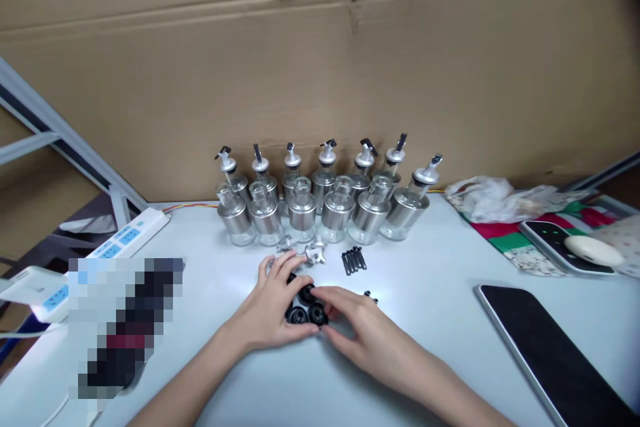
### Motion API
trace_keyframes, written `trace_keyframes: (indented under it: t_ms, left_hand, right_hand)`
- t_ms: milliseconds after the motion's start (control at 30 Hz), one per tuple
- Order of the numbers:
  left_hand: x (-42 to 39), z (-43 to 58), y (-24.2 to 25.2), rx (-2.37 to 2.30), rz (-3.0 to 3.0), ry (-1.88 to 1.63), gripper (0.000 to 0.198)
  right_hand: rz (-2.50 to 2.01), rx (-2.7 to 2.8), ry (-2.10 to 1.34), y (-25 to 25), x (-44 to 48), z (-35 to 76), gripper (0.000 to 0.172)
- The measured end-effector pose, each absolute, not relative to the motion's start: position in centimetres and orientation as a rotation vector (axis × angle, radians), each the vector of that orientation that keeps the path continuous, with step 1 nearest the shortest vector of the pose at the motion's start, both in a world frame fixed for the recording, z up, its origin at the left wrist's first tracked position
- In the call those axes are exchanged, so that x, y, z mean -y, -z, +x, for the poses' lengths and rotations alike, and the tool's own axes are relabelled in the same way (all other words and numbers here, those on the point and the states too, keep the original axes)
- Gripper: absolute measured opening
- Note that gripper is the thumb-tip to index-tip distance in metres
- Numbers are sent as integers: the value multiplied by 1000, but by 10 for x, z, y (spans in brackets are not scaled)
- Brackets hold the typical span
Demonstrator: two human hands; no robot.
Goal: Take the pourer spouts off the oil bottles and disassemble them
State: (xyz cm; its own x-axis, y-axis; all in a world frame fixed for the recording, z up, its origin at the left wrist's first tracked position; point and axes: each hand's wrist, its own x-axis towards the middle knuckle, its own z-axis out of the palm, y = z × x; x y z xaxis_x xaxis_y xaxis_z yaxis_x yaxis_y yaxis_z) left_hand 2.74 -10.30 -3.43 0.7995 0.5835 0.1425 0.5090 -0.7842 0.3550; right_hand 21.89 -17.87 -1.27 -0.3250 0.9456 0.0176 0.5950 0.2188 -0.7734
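Observation:
On the table, several round black stoppers (299, 315) with holes in their centres stand bunched between my two hands. My left hand (270, 307) curves round the bunch from the left, fingers along its far side and thumb along its near side. From the right, my right hand (357, 330) has its thumb and fingertips closed against the rightmost black stopper (317, 313). Part of the bunch is hidden under my fingers. Just past my left fingertips lie silver pour spouts (315, 253). Thin black flip caps (354, 260) lie in a row to their right.
Behind stand open glass bottles (302, 213) with metal bands and a row with pourers (327, 155), before a cardboard wall (320, 80). Small black parts (370, 295) lie beyond my right hand. A phone (545, 353) is at right, a power strip (110, 253) at left.

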Motion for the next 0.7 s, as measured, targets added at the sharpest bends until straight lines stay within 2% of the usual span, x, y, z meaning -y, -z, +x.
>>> trace_keyframes:
  t_ms: [100, 167, 267, 367, 467, 600, 700]
  left_hand:
    - [109, 31, 30, -887, 2672, -336, 41]
    - [112, 33, 28, -916, 2671, -356, 37]
    - [115, 34, 26, -945, 2679, -389, 35]
    - [116, 35, 24, -959, 2686, -407, 33]
    - [116, 35, 24, -945, 2697, -413, 35]
    - [116, 33, 25, -915, 2702, -444, 44]
    - [116, 32, 25, -906, 2695, -566, 40]
  right_hand:
    - [-1401, 1961, -965, -1, 177, 221, 34]
    - [-1408, 1876, -826, -16, 168, 229, 24]
    - [-1350, 1522, -270, -38, 143, 255, 21]
    - [-1338, 952, 249, -47, 106, 291, 31]
    - [-1386, 789, 69, -41, 72, 318, 40]
    - [-1393, 887, -112, -32, 47, 333, 28]
    - [-1403, 921, -244, -42, 47, 343, 36]
